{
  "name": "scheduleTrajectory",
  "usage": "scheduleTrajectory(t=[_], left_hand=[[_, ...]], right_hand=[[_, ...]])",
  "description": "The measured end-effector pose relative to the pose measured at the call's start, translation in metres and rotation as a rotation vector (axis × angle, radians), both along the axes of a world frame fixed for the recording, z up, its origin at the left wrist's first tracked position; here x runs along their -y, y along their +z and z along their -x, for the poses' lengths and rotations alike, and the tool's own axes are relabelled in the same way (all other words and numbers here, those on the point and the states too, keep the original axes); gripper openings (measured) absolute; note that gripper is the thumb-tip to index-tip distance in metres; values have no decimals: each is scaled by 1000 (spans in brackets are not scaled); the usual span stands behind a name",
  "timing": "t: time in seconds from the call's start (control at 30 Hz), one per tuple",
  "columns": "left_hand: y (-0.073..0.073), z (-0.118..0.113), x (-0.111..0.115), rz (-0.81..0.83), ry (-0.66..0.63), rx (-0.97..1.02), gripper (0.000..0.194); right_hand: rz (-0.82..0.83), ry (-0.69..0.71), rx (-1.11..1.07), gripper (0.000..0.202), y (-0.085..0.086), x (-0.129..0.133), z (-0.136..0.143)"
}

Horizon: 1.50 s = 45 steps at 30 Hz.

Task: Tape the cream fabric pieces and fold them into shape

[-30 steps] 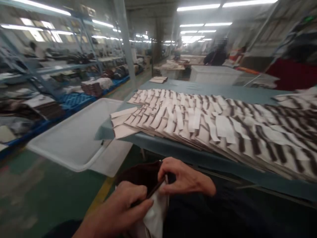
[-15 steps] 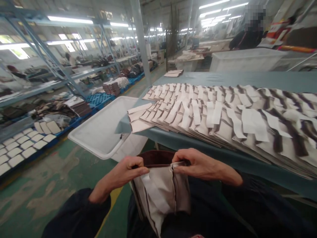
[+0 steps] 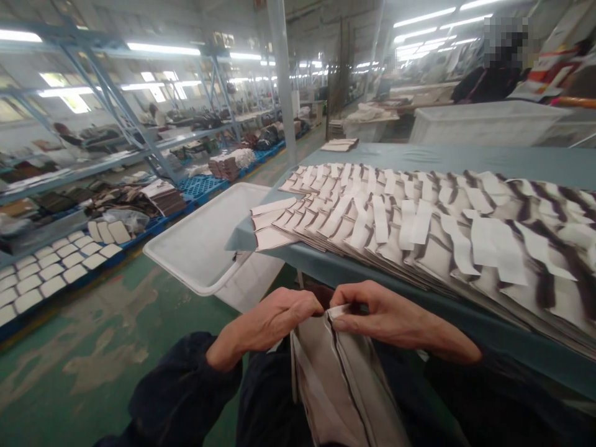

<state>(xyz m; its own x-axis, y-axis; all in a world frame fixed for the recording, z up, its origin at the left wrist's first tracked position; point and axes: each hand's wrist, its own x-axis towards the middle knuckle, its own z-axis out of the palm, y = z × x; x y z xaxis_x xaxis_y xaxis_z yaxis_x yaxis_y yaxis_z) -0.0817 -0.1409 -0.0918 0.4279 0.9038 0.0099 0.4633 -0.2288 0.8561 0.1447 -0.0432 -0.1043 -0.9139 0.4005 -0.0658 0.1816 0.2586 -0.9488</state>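
A beige fabric piece (image 3: 326, 379) with a dark seam running down it hangs over my lap, its top edge up between my hands. My left hand (image 3: 274, 316) is closed on that edge, fingers bent over the cloth. Close beside it, my right hand (image 3: 377, 316) pinches the same edge at the seam between thumb and fingers. A bit of dark brown material shows behind the fingertips. The lower end of the piece runs out of view.
Overlapping rows of beige and brown fabric pieces (image 3: 354, 217) with white strips cover much of the teal-topped table (image 3: 395, 155). A white plastic bin (image 3: 186, 248) stands left of it. Blue pallets (image 3: 205, 185) hold stacks further left. A person (image 3: 498, 68) is at the back right.
My left hand has moved right along the top edge, close to my right hand. The opening with the brown lining has narrowed. The view has swung slightly left.
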Motion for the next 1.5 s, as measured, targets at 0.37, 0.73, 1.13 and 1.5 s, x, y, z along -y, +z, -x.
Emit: scheduleTrajectory(t=[0.37, 0.73, 1.13, 1.5], left_hand=[[-15, -14, 1, 134, 125, -6, 19], [-25, -15, -1, 211, 196, 62, 17], [-27, -13, 0, 280, 210, 97, 22], [-47, -2, 10, 263, 383, 56, 32]], right_hand=[[-50, -89, -9, 19, -14, 7, 6], [-213, -137, 87, 15, -18, 10, 9], [-306, -132, 159, 17, -27, 6, 11], [-363, -217, 250, 15, -36, 11, 30]])
